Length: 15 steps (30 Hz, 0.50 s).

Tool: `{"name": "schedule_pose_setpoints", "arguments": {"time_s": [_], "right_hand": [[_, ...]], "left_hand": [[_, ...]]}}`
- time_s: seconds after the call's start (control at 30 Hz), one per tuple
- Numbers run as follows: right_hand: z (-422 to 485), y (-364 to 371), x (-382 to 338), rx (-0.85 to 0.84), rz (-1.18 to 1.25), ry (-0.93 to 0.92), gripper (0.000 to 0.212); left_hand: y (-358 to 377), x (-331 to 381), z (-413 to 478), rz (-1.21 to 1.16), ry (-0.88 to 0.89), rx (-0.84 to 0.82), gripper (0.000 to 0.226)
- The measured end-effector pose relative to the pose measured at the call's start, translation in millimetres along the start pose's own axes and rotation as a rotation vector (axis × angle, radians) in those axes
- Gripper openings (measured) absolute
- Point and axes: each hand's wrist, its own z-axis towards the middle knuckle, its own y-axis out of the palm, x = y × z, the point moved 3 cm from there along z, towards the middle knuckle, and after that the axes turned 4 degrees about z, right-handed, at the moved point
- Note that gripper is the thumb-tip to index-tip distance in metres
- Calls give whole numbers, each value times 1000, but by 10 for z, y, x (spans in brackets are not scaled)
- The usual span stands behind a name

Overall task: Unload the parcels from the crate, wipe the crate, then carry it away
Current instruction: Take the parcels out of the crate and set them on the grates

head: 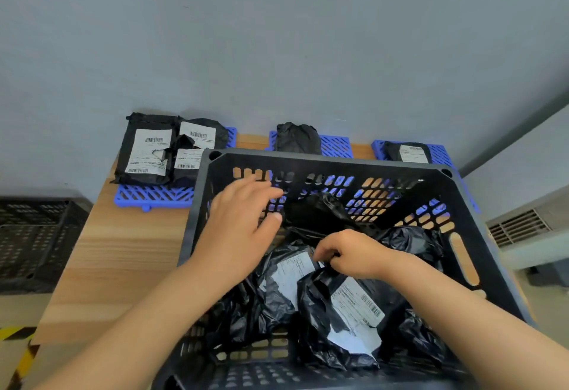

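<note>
A black slotted plastic crate (326,160) stands on a wooden table (123,251) right in front of me. Several black plastic parcels with white labels lie inside it, among them a labelled parcel (348,312) near the front and another parcel (317,211) at the back. My left hand (240,220) reaches into the crate with fingers spread, thumb touching the back parcel. My right hand (351,254) pinches the top edge of the labelled front parcel. Three unloaded parcels (160,149) lie on a blue mat at the table's far left.
Blue plastic mats (154,197) line the table's far edge; one black parcel (297,139) sits on the middle mat and a labelled one (408,152) on the right mat. Another black crate (34,235) stands on the floor to the left. A grey wall is behind.
</note>
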Motion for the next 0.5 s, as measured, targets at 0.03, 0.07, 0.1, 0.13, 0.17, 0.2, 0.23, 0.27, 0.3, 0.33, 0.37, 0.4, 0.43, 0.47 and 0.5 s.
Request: {"name": "schedule_pose_setpoints", "arguments": {"time_s": [0.03, 0.07, 0.1, 0.13, 0.17, 0.2, 0.23, 0.27, 0.3, 0.33, 0.37, 0.4, 0.43, 0.47, 0.5], "right_hand": [[-45, 8, 38, -39, 2, 7, 44], [-79, 22, 67, -74, -4, 9, 45], [-110, 43, 97, -104, -27, 6, 44], [-131, 66, 118, -121, -82, -5, 40], [-143, 87, 137, -117, -161, -27, 33], [-154, 102, 153, -92, -240, -51, 24], [-161, 112, 169, -51, -288, -68, 16], [-169, 114, 179, -15, -296, -75, 12], [-171, 105, 173, 11, -279, -81, 13], [-182, 96, 182, 29, -263, -87, 14], [-200, 81, 179, 50, -251, -103, 13], [-216, 58, 165, 76, -240, -120, 12], [-230, 30, 149, 114, -224, -138, 11], [-250, -7, 134, 159, -204, -151, 11], [-267, -45, 119, 201, -177, -158, 11]], "left_hand": [[66, 48, -41, 3, -4, -29, 47], [133, 79, -77, 13, -11, -58, 43], [200, 110, -109, 26, -19, -86, 40], [258, 142, -142, 36, -26, -109, 40], [312, 165, -171, 41, -31, -125, 40], [363, 186, -199, 45, -34, -134, 40], [406, 201, -219, 52, -39, -142, 39], [444, 198, -237, 64, -46, -151, 39], [462, 177, -241, 78, -57, -161, 38], [481, 164, -243, 93, -69, -168, 38], [488, 150, -242, 101, -81, -171, 38], [482, 138, -232, 100, -94, -170, 38], [474, 128, -221, 94, -107, -171, 39], [468, 126, -212, 83, -118, -175, 39], [465, 121, -205, 58, -130, -182, 41]]}}
